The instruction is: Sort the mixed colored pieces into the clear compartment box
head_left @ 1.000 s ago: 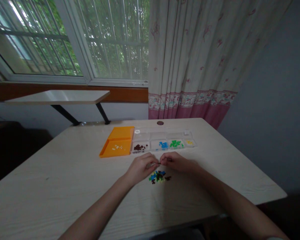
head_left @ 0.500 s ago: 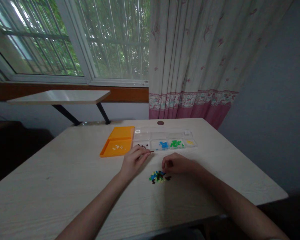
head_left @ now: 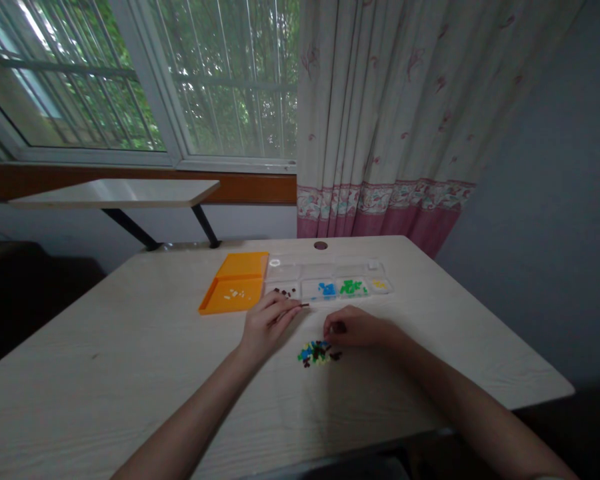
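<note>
My left hand (head_left: pixel 269 321) pinches a thin dark brown piece (head_left: pixel 305 305) that sticks out past its fingertips, just in front of the clear compartment box (head_left: pixel 320 299). At the far edge of a small pile of mixed building pieces (head_left: pixel 316 353) is my right hand (head_left: pixel 353 327), its fingers curled together; what they hold, if anything, is hidden. Blue, green, yellow and dark brown pieces make up the pile. Inside the box, brown pieces (head_left: pixel 286 292), blue pieces (head_left: pixel 327 289), green pieces (head_left: pixel 353 287) and yellow pieces (head_left: pixel 379 285) lie in separate compartments.
Left of the clear box lies an opened orange case (head_left: pixel 241 267) with small white pieces (head_left: pixel 237 293) in its near half. A raised shelf (head_left: pixel 130 192) stands at the table's back left. Behind the table hang curtains (head_left: pixel 380 133) beside a window.
Both hands keep nearly the same place and pose. The view has shifted very slightly; the pile and the boxes look unchanged.
</note>
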{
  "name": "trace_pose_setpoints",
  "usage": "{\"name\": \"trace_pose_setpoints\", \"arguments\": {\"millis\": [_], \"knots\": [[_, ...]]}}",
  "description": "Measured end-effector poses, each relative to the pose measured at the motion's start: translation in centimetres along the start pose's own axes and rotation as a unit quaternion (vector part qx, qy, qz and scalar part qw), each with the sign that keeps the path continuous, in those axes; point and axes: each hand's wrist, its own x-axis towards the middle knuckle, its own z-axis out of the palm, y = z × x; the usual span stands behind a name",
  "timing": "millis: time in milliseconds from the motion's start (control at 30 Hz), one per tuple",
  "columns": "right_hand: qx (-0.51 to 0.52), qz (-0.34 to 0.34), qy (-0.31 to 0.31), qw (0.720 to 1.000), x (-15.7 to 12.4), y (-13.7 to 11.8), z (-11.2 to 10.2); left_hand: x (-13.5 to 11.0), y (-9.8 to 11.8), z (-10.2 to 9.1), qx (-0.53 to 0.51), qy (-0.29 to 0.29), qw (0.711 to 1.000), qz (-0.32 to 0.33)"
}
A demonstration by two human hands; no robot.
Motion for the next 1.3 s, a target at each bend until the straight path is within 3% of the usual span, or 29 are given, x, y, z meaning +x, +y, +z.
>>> {"name": "trace_pose_setpoints", "arguments": {"millis": [133,233,433,700,867,967,1133,1300], "knots": [[0.017,-0.008,-0.017,1.000,0.0,0.3,0.0,0.0,-0.8,-0.2,0.033,-0.016,0.999,-0.029],[0.014,0.003,-0.005,1.000,0.1,0.4,0.1,-0.1,-2.5,-0.6,0.096,-0.051,0.991,-0.075],[0.012,-0.002,0.008,1.000,0.1,0.6,0.2,-0.4,-6.2,-1.6,0.236,-0.074,0.948,-0.200],[0.014,-0.009,-0.001,1.000,-0.1,0.4,-0.1,-0.5,-6.6,-1.5,0.271,-0.096,0.928,-0.238],[0.027,-0.001,0.017,0.999,0.2,0.4,0.0,-0.5,-6.3,-1.5,0.220,-0.096,0.953,-0.184],[0.075,0.019,0.036,0.996,0.4,0.4,0.3,-0.5,-5.1,-1.1,0.152,-0.147,0.972,-0.107],[0.152,0.032,0.067,0.986,0.7,0.2,1.0,-0.8,-1.8,0.4,0.073,-0.245,0.967,-0.003],[0.192,0.029,0.094,0.976,1.0,0.1,1.5,-1.0,-0.2,1.3,0.062,-0.262,0.963,0.019]]}}
